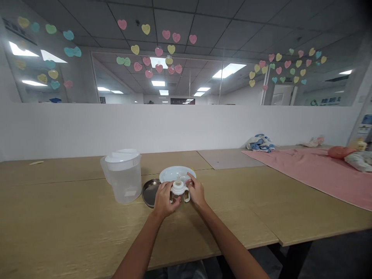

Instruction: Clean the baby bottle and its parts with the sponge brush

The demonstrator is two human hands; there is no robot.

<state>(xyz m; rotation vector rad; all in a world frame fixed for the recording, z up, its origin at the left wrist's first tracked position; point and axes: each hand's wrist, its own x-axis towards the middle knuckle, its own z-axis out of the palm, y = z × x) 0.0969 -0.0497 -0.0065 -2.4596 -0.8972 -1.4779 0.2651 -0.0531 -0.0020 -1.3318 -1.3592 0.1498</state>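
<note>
Left grip (163,199) and right grip (196,190) clamp a handled baby bottle (178,188) from either side, forearms (136,248) angled inward.

Even, bright indoor light comes from rectangular ceiling light panels (229,70), which also show as pale glare on the glass partition (203,83). Shadows on the wooden table (72,228) are faint and soft, and the steel dish (150,192) has only a dull sheen. A wide-angle bend curves the ceiling lines toward the edges, and the top right corner falls dark. Distant detail looks slightly soft.
</note>
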